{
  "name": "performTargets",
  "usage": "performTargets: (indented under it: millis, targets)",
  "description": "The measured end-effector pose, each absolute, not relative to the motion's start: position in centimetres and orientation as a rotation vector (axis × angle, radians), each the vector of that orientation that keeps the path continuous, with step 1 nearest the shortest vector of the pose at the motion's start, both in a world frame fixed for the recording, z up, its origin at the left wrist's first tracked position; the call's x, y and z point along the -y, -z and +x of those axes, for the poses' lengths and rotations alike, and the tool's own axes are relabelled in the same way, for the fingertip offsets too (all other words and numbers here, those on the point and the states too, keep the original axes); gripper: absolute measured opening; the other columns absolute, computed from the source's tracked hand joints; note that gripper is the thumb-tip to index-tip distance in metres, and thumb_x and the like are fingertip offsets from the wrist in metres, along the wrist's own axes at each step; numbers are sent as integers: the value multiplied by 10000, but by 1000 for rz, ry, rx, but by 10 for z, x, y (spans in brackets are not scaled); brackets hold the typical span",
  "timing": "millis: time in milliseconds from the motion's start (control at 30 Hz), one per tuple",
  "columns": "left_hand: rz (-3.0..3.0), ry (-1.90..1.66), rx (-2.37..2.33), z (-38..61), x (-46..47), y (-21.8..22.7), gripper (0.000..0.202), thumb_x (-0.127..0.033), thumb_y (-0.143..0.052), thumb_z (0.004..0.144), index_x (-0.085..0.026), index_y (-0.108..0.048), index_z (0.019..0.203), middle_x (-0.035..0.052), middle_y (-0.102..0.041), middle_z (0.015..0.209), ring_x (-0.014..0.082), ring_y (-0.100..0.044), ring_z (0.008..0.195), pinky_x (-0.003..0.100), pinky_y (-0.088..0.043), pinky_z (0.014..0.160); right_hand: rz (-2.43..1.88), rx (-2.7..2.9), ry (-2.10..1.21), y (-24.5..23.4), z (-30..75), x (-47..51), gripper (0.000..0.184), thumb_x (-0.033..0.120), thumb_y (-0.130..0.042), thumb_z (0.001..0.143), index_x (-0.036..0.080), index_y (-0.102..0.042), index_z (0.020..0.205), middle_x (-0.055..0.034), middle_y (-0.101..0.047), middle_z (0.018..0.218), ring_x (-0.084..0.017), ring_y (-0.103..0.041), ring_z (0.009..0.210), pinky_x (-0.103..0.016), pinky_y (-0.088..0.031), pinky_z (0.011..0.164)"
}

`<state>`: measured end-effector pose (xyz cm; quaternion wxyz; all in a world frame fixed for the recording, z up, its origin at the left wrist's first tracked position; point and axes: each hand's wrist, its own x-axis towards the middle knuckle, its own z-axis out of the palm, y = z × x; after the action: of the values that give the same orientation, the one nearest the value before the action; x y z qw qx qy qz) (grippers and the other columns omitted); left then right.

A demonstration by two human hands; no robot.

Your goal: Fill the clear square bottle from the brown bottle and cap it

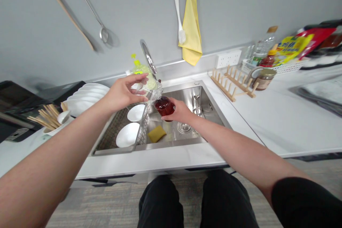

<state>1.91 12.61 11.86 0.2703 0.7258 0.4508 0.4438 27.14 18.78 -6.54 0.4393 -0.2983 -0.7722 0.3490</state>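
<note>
Fingers (138,79) of the left hand (124,93) pinch a crumpled clear plastic sheet (155,92) above the sink, and fingers (169,114) of the right hand (179,111) clench a round dark-red glass jar (163,106), its top touching that plastic. Below the fingers lies a yellow sponge (156,134) in a stainless-steel sink (184,86). Lower left of them, a white plate (127,134) sits on a wire rack (113,131). Just beyond the left fingers stands a yellow-green dish-soap bottle (146,77).
</note>
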Motion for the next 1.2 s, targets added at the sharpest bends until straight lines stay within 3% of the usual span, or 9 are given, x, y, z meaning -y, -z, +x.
performTargets:
  millis: [267, 467, 933, 1200]
  targets:
    - [2035, -1121, -1207, 20, -134, -126, 948, -253, -1141, 553, -283, -863, 1458, 147, -735, 1527, 446, -669, 1466, 668, -704, 1121, -730, 1884, -870, 63, 273, -186, 943, 475, -1110, 674, 328, -752, 1534, -73, -870, 1372, -422, -830, 1267, -633, -675, 1135]
    - [2056, -1080, -1238, 23, -138, -134, 946, -277, -1146, 561, -274, -862, 1463, 123, -758, 1466, 441, -690, 1442, 688, -667, 1191, -696, 1864, -857, 60, 273, -185, 948, 480, -1097, 693, 332, -738, 1558, -62, -871, 1370, -412, -831, 1277, -621, -661, 1170]
    - [2177, -918, -1297, 50, -135, -163, 950, -335, -1115, 591, -250, -836, 1495, 153, -752, 1480, 476, -654, 1475, 749, -678, 1130, -679, 1803, -875, 51, 280, -182, 881, 471, -1087, 710, 296, -751, 1506, -70, -876, 1376, -394, -835, 1271, -592, -658, 1159]
    - [2162, -942, -1307, 61, -134, -171, 846, -228, -1107, 524, -261, -900, 1344, 130, -777, 1388, 433, -701, 1424, 623, -724, 1084, -682, 1785, -882, 49, 282, -181, 885, 480, -1096, 702, 304, -752, 1498, -75, -876, 1378, -390, -835, 1277, -594, -655, 1165]
